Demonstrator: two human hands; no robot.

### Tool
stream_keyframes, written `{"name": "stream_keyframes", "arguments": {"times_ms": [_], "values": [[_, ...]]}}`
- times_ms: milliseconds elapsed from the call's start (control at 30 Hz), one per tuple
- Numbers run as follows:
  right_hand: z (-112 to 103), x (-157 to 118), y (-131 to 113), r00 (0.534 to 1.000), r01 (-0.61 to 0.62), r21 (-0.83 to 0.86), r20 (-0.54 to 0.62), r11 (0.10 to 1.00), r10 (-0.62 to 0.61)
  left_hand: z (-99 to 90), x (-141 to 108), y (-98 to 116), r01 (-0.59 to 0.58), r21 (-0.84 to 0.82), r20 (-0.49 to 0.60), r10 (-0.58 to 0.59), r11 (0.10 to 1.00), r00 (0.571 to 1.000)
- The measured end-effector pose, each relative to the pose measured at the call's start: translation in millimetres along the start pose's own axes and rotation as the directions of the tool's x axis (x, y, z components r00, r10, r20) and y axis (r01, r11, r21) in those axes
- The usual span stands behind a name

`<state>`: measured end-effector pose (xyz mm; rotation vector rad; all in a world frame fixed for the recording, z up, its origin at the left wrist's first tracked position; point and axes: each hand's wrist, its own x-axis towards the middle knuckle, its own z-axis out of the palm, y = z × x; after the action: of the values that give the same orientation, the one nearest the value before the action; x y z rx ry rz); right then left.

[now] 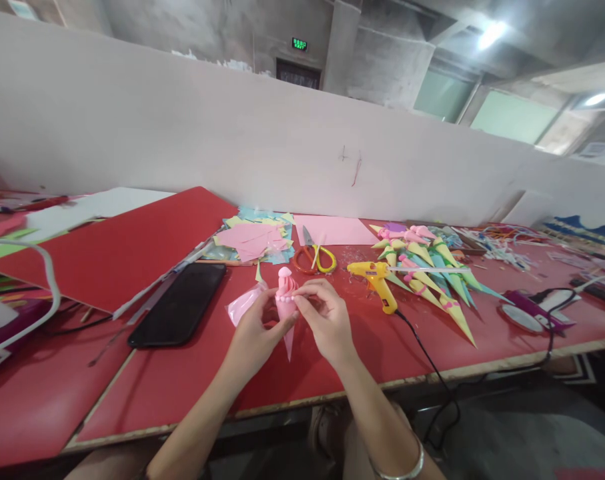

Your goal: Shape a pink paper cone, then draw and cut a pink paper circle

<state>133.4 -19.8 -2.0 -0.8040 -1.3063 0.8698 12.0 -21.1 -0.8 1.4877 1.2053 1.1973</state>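
A pink paper cone (288, 331) topped with a pink swirl like ice cream is upright over the red table, its tip pointing down. My left hand (255, 333) wraps its fingers and thumb round the cone's body. The fingers of my right hand (327, 320) are pinched at the cone's right rim, where a row of small pink beads runs. Whatever lies between those fingertips is too small to make out. Just left of the cone is a clear pink plastic bag (243, 305), partly behind my left hand.
Scissors (315, 259) and paper scraps (255, 240) lie beyond my hands. A yellow glue gun (379, 283) with its cord is at the right, beside a pile of finished cones (425, 260). A black phone (182, 307) and red sheet (117, 250) lie left.
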Motion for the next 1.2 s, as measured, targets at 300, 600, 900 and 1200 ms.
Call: {"name": "stream_keyframes", "arguments": {"times_ms": [300, 600, 900, 1200], "values": [[-1.0, 0.8, 3.0, 1.0, -0.02, 0.032, 0.014, 0.999, 0.019, -1.1, 0.7, -0.9, -0.042, 0.057, 0.021, 0.041, 0.997, 0.999], [1.5, 0.7, 2.3, 1.0, -0.006, 0.016, 0.002, 1.0, 0.006, -0.6, -0.6, 0.5, -0.064, 0.059, 0.002, 0.064, 0.996, 0.998], [0.2, 1.1, 3.6, 1.0, 0.006, 0.016, 0.008, 1.0, -0.006, -2.5, -1.1, 1.0, -0.094, 0.085, 0.018, 0.093, 0.992, 0.996], [4.1, 1.9, 6.1, 0.995, -0.096, 0.149, -0.005, 0.984, 0.098, -2.8, 0.5, 1.0, -0.071, 0.03, 0.009, 0.071, 0.997, 0.997]]}}
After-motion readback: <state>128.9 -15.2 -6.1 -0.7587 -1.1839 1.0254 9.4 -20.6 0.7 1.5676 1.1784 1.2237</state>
